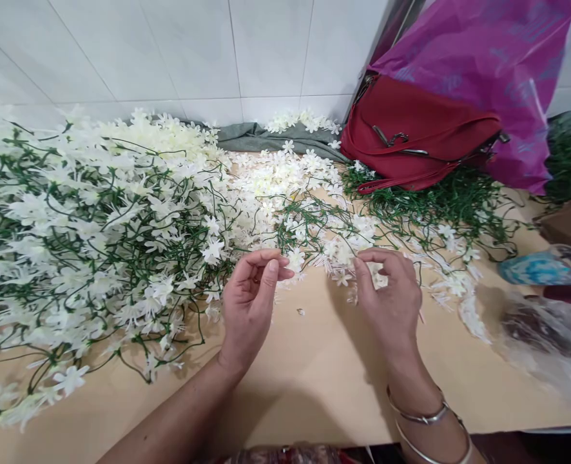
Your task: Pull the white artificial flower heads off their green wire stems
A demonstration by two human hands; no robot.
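My left hand point(251, 303) is raised over the table, thumb and forefinger pinched together. What lies between those fingertips is too small to make out. Just beyond them is a white artificial flower point(295, 260); I cannot tell whether they touch it. My right hand point(387, 296), with bangles at the wrist, pinches what looks like the end of a thin green stem point(350, 247) between thumb and forefinger. Loose white petals and green stems point(305, 222) lie just past both hands. A big heap of white artificial flowers on green stems point(121, 212) is to the left of my left hand.
A red handbag point(411, 135) rests on a pile of green stems point(440, 206) at the back right, beside a purple plastic bag point(503, 77). A blue-patterned item point(532, 265) and a clear plastic bag point(551, 341) lie right. The tiled wall point(276, 45) bounds the back.
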